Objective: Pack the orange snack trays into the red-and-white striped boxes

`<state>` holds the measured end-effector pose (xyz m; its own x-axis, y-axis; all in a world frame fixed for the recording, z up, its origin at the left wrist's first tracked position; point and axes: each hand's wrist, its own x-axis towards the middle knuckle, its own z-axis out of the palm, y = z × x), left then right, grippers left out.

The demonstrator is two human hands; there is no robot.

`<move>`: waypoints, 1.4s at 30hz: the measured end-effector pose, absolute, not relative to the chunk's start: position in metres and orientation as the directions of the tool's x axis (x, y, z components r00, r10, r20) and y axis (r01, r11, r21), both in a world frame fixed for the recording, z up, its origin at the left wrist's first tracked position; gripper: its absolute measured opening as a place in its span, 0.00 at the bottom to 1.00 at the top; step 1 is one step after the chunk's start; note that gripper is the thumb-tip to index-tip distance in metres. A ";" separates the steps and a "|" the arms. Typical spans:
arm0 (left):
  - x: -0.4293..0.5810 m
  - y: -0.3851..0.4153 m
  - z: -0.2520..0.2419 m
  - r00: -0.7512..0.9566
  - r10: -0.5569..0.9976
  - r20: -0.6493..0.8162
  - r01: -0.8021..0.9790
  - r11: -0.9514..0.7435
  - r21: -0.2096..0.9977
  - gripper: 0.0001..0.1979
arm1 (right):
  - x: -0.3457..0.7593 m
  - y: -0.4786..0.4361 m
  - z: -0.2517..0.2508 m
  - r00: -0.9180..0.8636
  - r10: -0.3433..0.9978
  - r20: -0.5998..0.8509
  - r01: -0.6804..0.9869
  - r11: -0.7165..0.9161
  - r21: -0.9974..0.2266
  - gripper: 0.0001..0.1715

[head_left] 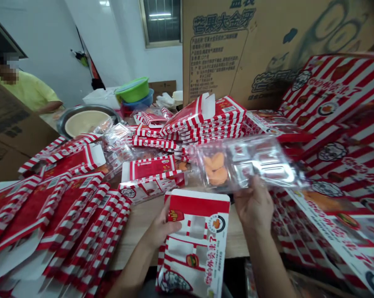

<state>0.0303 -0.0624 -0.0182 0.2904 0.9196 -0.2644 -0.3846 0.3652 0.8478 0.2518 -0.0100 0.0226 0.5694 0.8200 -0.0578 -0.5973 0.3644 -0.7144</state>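
Note:
My left hand [162, 227] grips the left edge of a red-and-white striped carton [196, 244] with clear windows, held upright near my body. My right hand [255, 205] is closed on the lower edge of a clear plastic tray [245, 163] that holds orange snack pieces at its left end. The tray hovers just above the open top of the carton. Both hands are over the wooden table [140, 223].
Flat striped cartons [65, 215] fan out on the left and more are piled at centre [202, 120] and right [336, 136]. A large cardboard box [267, 45] stands behind. Bowls [133, 89] and a metal basin [87, 120] sit far left. A person in a yellow shirt [32, 93] is nearby.

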 end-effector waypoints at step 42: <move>0.031 -0.038 0.000 0.009 0.982 0.187 0.028 -0.187 0.982 0.06 | 0.267 -0.009 0.022 -0.504 0.863 0.029 0.049 0.062 -0.997 0.20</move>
<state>0.0313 -0.0379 -0.0001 0.0092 0.9824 0.1865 0.0280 -0.1867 0.9820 0.2672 -0.0092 0.0221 -0.5038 0.8633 0.0289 0.0487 0.0618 -0.9969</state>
